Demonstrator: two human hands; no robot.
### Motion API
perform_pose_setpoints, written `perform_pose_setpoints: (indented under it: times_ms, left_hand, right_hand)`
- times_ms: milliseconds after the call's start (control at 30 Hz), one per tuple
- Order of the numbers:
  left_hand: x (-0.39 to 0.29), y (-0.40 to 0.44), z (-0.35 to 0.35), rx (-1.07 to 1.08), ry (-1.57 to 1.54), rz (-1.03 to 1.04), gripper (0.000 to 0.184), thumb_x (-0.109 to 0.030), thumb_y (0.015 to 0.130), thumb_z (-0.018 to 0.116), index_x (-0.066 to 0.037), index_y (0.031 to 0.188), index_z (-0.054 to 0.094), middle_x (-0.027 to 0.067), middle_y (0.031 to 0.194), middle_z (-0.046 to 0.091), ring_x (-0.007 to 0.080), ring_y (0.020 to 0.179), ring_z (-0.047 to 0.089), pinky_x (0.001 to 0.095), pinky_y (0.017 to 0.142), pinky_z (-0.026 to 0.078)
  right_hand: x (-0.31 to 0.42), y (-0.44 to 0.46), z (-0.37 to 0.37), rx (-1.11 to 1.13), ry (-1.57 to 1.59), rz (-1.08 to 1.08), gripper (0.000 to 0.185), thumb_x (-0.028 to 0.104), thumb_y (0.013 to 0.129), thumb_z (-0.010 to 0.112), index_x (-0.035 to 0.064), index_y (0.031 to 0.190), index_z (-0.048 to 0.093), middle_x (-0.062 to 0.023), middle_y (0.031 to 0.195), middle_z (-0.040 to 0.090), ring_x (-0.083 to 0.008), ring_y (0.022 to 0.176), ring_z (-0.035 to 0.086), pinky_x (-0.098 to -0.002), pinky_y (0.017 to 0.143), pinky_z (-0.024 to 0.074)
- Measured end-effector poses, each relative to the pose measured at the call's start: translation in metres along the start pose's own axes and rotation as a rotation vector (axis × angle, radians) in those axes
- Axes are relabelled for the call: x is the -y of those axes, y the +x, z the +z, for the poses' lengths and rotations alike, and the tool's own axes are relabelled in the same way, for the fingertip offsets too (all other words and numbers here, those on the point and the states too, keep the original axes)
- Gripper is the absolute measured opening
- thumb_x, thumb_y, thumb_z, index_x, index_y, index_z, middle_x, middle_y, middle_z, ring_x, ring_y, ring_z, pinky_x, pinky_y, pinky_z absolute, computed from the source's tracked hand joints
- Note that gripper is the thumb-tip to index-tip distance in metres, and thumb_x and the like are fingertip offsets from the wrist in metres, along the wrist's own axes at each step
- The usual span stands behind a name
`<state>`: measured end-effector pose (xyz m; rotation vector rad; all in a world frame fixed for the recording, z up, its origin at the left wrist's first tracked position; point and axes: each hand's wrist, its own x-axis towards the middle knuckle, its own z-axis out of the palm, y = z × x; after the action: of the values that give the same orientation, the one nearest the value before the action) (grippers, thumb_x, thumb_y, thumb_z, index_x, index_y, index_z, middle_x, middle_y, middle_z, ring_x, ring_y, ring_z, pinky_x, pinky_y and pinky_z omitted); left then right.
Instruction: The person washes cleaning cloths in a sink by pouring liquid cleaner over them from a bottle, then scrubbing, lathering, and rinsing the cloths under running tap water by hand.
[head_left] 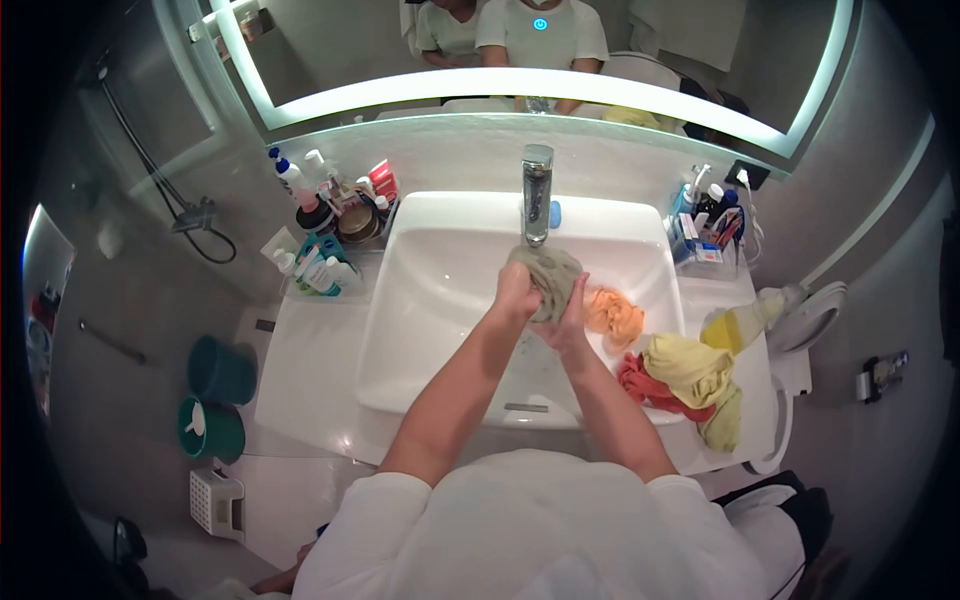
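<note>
A grey-green cloth is bunched up just below the spout of the chrome faucet, over the white sink. My left hand grips its left side with curled fingers. On the lower right side, my right hand is closed around the same cloth. An orange cloth lies crumpled in the basin, to the right of my right hand. On the sink's right rim and the counter sit a red cloth, a yellow cloth and a green cloth, heaped together.
A bottle of yellow liquid stands behind the heap. Toiletries crowd the left counter, and a clear organizer holds more at right. A lit mirror spans the wall. Buckets stand on the left; another person's arm shows below.
</note>
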<state>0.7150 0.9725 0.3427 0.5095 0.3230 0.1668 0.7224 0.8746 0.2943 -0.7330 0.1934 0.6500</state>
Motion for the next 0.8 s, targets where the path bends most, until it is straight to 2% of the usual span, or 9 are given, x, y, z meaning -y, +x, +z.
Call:
perform_pose_setpoints:
  times_ms: [67, 200, 300, 333, 400, 467, 567, 667, 800]
  left_hand:
    - [-0.001, 0.003, -0.024, 0.02, 0.011, 0.001, 0.022, -0.007, 0.086, 0.043, 0.003, 0.105, 0.049, 0.0145, 0.098, 0.057, 0.0263, 0.087, 0.059, 0.0386, 0.074, 0.053]
    - [-0.023, -0.013, -0.083, -0.234, 0.678, 0.035, 0.05, -0.014, 0.087, 0.05, -0.006, 0.131, 0.028, 0.0168, 0.121, 0.046, 0.0309, 0.108, 0.05, 0.0465, 0.083, 0.048]
    - [-0.037, -0.024, -0.125, -0.169, 0.636, -0.332, 0.075, -0.017, 0.083, 0.058, -0.016, 0.14, 0.009, 0.0172, 0.138, 0.027, 0.0351, 0.122, 0.035, 0.0508, 0.087, 0.044]
    - [-0.032, -0.021, -0.127, -0.132, 0.469, -0.343, 0.081, -0.03, 0.084, 0.058, -0.019, 0.142, 0.002, 0.0178, 0.141, 0.02, 0.0404, 0.125, 0.028, 0.0524, 0.09, 0.04]
    - [-0.03, -0.029, -0.078, -0.219, 0.145, -0.389, 0.078, -0.047, 0.086, 0.049, -0.02, 0.142, 0.004, 0.019, 0.143, 0.016, 0.0417, 0.13, 0.02, 0.0585, 0.093, 0.035]
    - [-0.028, -0.018, -0.065, 0.073, 0.139, -0.374, 0.073, -0.057, 0.083, 0.046, -0.014, 0.138, 0.024, 0.0208, 0.137, 0.028, 0.0386, 0.126, 0.03, 0.0551, 0.094, 0.036]
    - [-0.011, 0.023, -0.07, -0.091, 0.072, -0.235, 0.055, -0.046, 0.086, 0.047, -0.005, 0.122, 0.044, 0.0191, 0.121, 0.048, 0.0334, 0.11, 0.049, 0.0485, 0.088, 0.044]
    - [0.001, 0.057, -0.078, -0.016, 0.167, -0.193, 0.029, -0.024, 0.086, 0.046, 0.0, 0.1, 0.054, 0.015, 0.096, 0.059, 0.0266, 0.087, 0.06, 0.041, 0.077, 0.05]
    - [0.011, 0.053, -0.053, -0.041, 0.212, 0.119, 0.024, -0.017, 0.084, 0.045, 0.002, 0.094, 0.054, 0.0134, 0.089, 0.058, 0.0255, 0.077, 0.06, 0.0398, 0.066, 0.052]
  right_hand:
    - [-0.005, 0.02, 0.005, 0.361, 0.209, -0.22, 0.053, 0.054, 0.087, 0.043, 0.008, 0.113, 0.05, -0.0083, 0.107, 0.058, -0.0262, 0.099, 0.056, -0.0372, 0.077, 0.0487]
    - [0.01, 0.062, 0.011, 0.034, 0.003, -0.297, 0.038, 0.026, 0.083, 0.061, 0.0023, 0.111, 0.049, -0.0092, 0.096, 0.059, -0.0211, 0.087, 0.06, -0.0306, 0.07, 0.0508]
    - [0.022, 0.067, 0.028, 0.036, -0.338, -0.482, 0.036, 0.015, 0.078, 0.068, 0.0016, 0.107, 0.051, -0.0092, 0.093, 0.058, -0.0173, 0.082, 0.059, -0.0298, 0.068, 0.0498]
    - [0.017, 0.075, 0.025, 0.067, -0.515, -0.534, 0.036, 0.015, 0.077, 0.069, 0.0015, 0.105, 0.052, -0.0084, 0.092, 0.058, -0.016, 0.08, 0.058, -0.0293, 0.068, 0.0492]
    - [0.005, 0.069, 0.018, 0.174, -0.657, -0.504, 0.035, 0.015, 0.075, 0.07, 0.0012, 0.102, 0.053, -0.0073, 0.091, 0.057, -0.014, 0.08, 0.057, -0.0282, 0.068, 0.0481]
    - [0.008, 0.043, 0.034, 0.335, -0.578, -0.373, 0.037, 0.017, 0.074, 0.072, 0.0007, 0.101, 0.054, -0.0063, 0.09, 0.057, -0.0128, 0.082, 0.056, -0.027, 0.068, 0.0471]
    - [0.002, 0.033, 0.024, 0.36, -0.668, -0.488, 0.031, 0.016, 0.076, 0.069, 0.0006, 0.098, 0.055, -0.0058, 0.088, 0.057, -0.0121, 0.08, 0.055, -0.0257, 0.067, 0.0461]
    - [0.013, 0.026, 0.021, 0.256, -0.299, -0.404, 0.022, 0.016, 0.08, 0.064, 0.0007, 0.094, 0.056, -0.0057, 0.086, 0.058, -0.0125, 0.077, 0.056, -0.0261, 0.067, 0.0462]
    - [0.028, 0.034, 0.008, 0.234, -0.269, -0.402, 0.024, 0.022, 0.087, 0.054, 0.0004, 0.096, 0.056, -0.0057, 0.088, 0.058, -0.0149, 0.079, 0.058, -0.0273, 0.067, 0.0479]
